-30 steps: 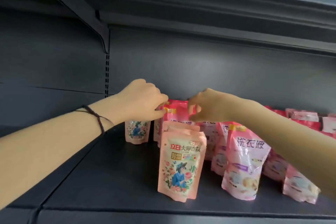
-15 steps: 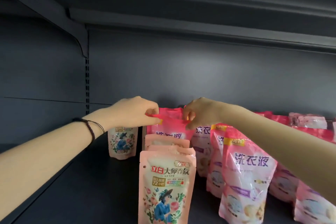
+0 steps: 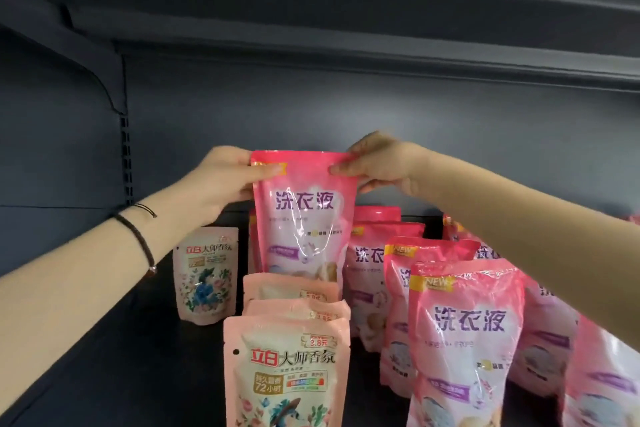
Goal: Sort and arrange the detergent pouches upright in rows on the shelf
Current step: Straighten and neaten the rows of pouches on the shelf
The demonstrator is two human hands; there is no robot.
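Observation:
A bright pink detergent pouch [image 3: 304,215] hangs upright above the back of the shelf, raised clear of its neighbours. My left hand [image 3: 221,180] pinches its top left corner and my right hand [image 3: 377,166] pinches its top right corner. In front of it stands a row of pale peach floral pouches [image 3: 287,367], one behind another. A single peach floral pouch [image 3: 207,274] stands alone to the left. More bright pink pouches [image 3: 464,340] stand in rows to the right, partly hidden by my right forearm.
The dark shelf floor [image 3: 114,357] lies bare at the left. A dark back panel [image 3: 381,121] rises behind the pouches, and the upper shelf [image 3: 346,28] overhangs them. A slotted upright with a bracket [image 3: 124,149] stands at the left.
Both hands have lifted the pink pouch up out of the back row, so its whole front now shows. The camera has moved closer and lower toward the pouches.

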